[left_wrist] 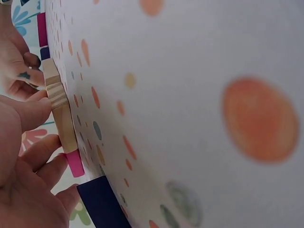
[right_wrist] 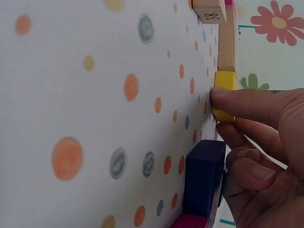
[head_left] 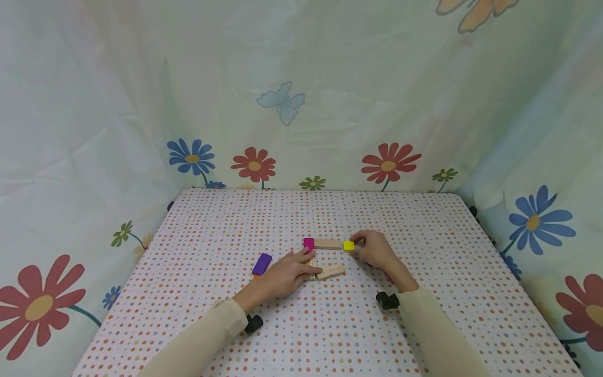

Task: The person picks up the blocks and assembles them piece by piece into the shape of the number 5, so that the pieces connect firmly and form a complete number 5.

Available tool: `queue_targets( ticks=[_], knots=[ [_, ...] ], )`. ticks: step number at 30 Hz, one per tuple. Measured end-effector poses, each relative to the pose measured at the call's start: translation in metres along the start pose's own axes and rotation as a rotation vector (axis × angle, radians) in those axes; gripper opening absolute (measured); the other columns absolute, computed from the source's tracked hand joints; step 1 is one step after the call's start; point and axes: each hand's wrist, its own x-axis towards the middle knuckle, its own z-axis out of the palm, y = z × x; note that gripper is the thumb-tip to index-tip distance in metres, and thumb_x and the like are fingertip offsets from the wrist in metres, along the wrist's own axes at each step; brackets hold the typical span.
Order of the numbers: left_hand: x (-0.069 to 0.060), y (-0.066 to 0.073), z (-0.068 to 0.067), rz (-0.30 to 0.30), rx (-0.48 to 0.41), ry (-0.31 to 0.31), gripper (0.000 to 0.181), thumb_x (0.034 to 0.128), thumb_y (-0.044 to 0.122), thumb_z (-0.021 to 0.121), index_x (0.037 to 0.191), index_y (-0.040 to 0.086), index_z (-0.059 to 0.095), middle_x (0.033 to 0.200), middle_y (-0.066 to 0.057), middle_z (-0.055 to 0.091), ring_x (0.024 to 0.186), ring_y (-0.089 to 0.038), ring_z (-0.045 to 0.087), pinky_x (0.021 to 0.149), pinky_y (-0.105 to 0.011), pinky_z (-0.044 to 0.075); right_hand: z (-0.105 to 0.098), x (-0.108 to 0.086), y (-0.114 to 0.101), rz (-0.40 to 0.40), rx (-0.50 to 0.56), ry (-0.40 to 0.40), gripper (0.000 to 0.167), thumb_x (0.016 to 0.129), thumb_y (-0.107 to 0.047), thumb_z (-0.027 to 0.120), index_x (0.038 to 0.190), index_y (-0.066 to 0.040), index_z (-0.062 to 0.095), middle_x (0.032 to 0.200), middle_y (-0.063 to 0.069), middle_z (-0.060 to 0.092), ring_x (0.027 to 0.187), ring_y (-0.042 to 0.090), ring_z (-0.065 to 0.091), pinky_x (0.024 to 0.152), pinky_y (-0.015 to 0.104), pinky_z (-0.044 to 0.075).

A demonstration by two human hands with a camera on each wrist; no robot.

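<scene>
The right hand (head_left: 375,250) pinches a yellow block (head_left: 348,246) at the right end of a plain wooden block (head_left: 327,244); the right wrist view shows its thumb on the yellow block (right_wrist: 225,80). A pink block (head_left: 308,243) stands at the wooden block's left end. The left hand (head_left: 288,273) lies with its fingers on the pink block and on wood below it; in the left wrist view its fingertips touch the wooden block (left_wrist: 65,126) and the pink block (left_wrist: 74,163). Another wooden block (head_left: 331,272) lies slanted by the left thumb.
A purple block (head_left: 262,264) lies left of the left hand, with an orange one partly under the wrist. In the right wrist view, a dark blue block (right_wrist: 204,175) and a magenta one (right_wrist: 191,221) sit by the right hand. The dotted tablecloth (head_left: 301,335) covers the table.
</scene>
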Motion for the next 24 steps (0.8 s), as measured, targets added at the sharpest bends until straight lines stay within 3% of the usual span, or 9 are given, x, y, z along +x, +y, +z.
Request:
queue_targets(
  ticks=[2, 5, 9, 16, 24],
  knots=[
    [-0.0003, 0.0, 0.0004, 0.001, 0.007, 0.001, 0.037, 0.1107, 0.02, 0.056, 0.145, 0.026, 0.067, 0.171, -0.012, 0.037, 0.164, -0.036, 0.027, 0.131, -0.06, 0.027, 0.001, 0.0015, 0.0005, -0.011, -0.005, -0.002, 0.033, 0.09, -0.007, 0.083, 0.121, 0.0, 0.076, 0.132, 0.022, 0.072, 0.127, 0.042, 0.064, 0.109, 0.059, 0.051],
    [-0.0008, -0.0007, 0.0012, -0.002, 0.017, 0.001, 0.037, 0.1107, 0.021, 0.056, 0.145, 0.028, 0.067, 0.171, -0.012, 0.037, 0.163, -0.035, 0.028, 0.131, -0.059, 0.027, 0.0026, 0.0042, 0.0009, -0.01, -0.002, -0.004, 0.033, 0.089, -0.008, 0.083, 0.121, 0.0, 0.076, 0.13, 0.022, 0.072, 0.108, 0.034, 0.067, 0.096, 0.05, 0.056],
    [-0.0006, -0.0014, 0.0024, -0.004, 0.018, -0.001, 0.038, 0.1109, 0.022, 0.056, 0.147, 0.029, 0.066, 0.172, -0.01, 0.036, 0.164, -0.033, 0.027, 0.131, -0.059, 0.028, 0.0035, 0.0071, 0.0009, 0.001, -0.003, -0.003, 0.036, 0.089, -0.009, 0.084, 0.123, 0.0, 0.075, 0.128, 0.022, 0.072, 0.089, 0.024, 0.061, 0.082, 0.039, 0.054],
    [-0.0007, -0.0017, 0.0029, -0.021, 0.007, -0.008, 0.038, 0.1113, 0.023, 0.055, 0.147, 0.03, 0.065, 0.173, -0.008, 0.035, 0.165, -0.031, 0.025, 0.131, -0.059, 0.027, 0.0047, 0.008, -0.0022, -0.01, -0.03, 0.001, 0.036, 0.089, -0.01, 0.084, 0.123, -0.001, 0.076, 0.129, 0.021, 0.072, 0.097, 0.027, 0.064, 0.089, 0.045, 0.056],
    [-0.0006, -0.002, 0.0029, -0.004, 0.003, 0.001, 0.038, 0.1112, 0.021, 0.055, 0.147, 0.028, 0.065, 0.172, -0.011, 0.035, 0.164, -0.034, 0.025, 0.13, -0.06, 0.029, 0.0054, 0.0075, -0.0029, -0.005, -0.014, 0.0, 0.035, 0.09, -0.008, 0.083, 0.124, 0.0, 0.075, 0.127, 0.021, 0.072, 0.092, 0.024, 0.062, 0.087, 0.043, 0.055]
  ],
)
